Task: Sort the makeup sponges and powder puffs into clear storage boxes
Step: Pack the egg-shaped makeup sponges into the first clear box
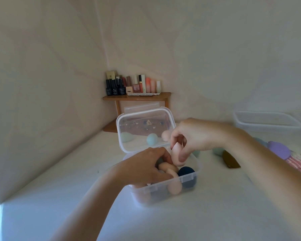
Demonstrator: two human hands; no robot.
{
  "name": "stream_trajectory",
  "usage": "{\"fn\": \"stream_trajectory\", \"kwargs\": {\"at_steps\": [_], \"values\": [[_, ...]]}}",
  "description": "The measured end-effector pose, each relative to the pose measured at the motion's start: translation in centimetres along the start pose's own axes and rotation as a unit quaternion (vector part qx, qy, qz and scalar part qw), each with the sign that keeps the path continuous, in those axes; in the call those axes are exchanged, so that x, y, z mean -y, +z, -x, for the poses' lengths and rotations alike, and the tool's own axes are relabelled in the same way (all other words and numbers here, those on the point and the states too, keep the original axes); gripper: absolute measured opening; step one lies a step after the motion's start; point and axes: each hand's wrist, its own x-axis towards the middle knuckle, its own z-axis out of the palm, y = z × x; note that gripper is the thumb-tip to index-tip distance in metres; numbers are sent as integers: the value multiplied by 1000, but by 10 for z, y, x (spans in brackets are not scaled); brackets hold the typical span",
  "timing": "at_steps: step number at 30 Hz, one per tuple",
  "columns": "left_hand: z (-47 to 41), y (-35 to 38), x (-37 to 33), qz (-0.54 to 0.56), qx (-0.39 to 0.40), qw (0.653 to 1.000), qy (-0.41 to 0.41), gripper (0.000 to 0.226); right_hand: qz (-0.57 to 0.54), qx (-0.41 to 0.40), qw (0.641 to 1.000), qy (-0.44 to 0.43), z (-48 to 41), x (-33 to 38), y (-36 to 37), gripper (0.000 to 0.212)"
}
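My right hand (189,136) pinches a peach makeup sponge (176,154) between thumb and fingers, holding it just above the open clear storage box (165,188) that sits on the white table (198,214) in front of me. My left hand (146,168) reaches down into the same box from the near left side, its fingers curled among the sponges there; whether they actually grip one I cannot tell, since the fingertips are hidden behind the others. Inside the box lie several more peach sponges (174,187), one of them pressed against the front wall, and a dark navy sponge (187,174) in the right corner beside the latch. The box's hinged lid (144,129) stands upright at the far side, and through it I see a pale blue sponge (152,139), a pale green sponge (127,137) to its left and another peach one at the right edge, all lying on the table behind. To my right, past my forearm, there are a purple powder puff (279,150), a brown puff (230,160) tilted on its edge, and a greenish sponge (218,151) near them, with a pink striped cloth (299,162) at the edge of view. A second clear box (266,121) sits farther back on the right, well apart from the one I am filling. In the corner a small wooden shelf (137,97) carries a row of cosmetic bottles (134,85).
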Motion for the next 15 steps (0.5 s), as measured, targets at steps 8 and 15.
{"fn": "stream_trajectory", "kwargs": {"at_steps": [8,15], "values": [[-3,3,4,-4,-2,1000,18,21,61,-3,998,22,-7,6,23,17],[-4,8,3,-83,-12,996,33,29,170,82,980,55,-8,15,24,24]]}}
